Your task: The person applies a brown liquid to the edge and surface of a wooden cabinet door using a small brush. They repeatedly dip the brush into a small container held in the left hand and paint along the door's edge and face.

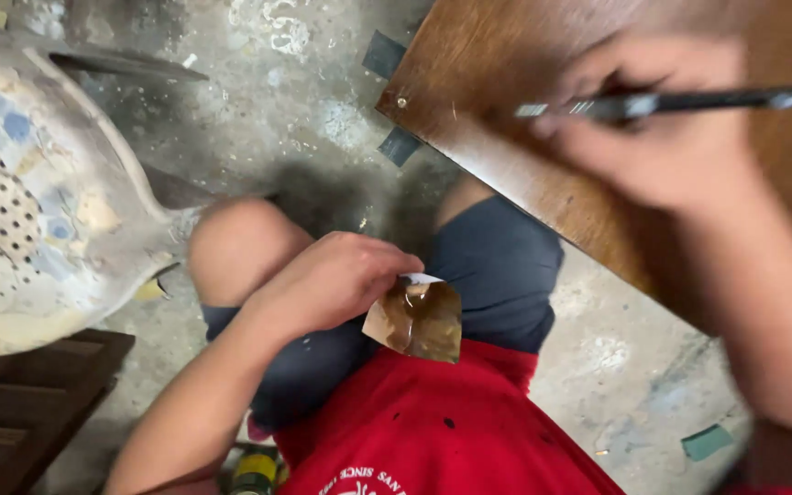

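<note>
Brush (680, 101) in the right hand (671, 137) crosses a brown wooden panel (469, 101), its dark handle running out toward the right edge of the frame and its pale tip pointing left; the hand is blurred, fingers closed around the handle. Lower down, the left hand (332, 280) is curled shut, pinching a small square card (414, 319) smeared with glossy brown liquid, held tilted above the lap. The card sits just over the dark shorts (506, 266) and the red shirt (451, 431), well apart from the brush. The panel slants across the upper right, resting near the person's right knee. A perforated plastic chair (38, 211), spattered with paint, stands to the left on a stained concrete floor (268, 101). Dark wooden furniture (20, 412) shows at lower left, and a small yellow-topped container (257, 472) lies beside the left forearm.
</note>
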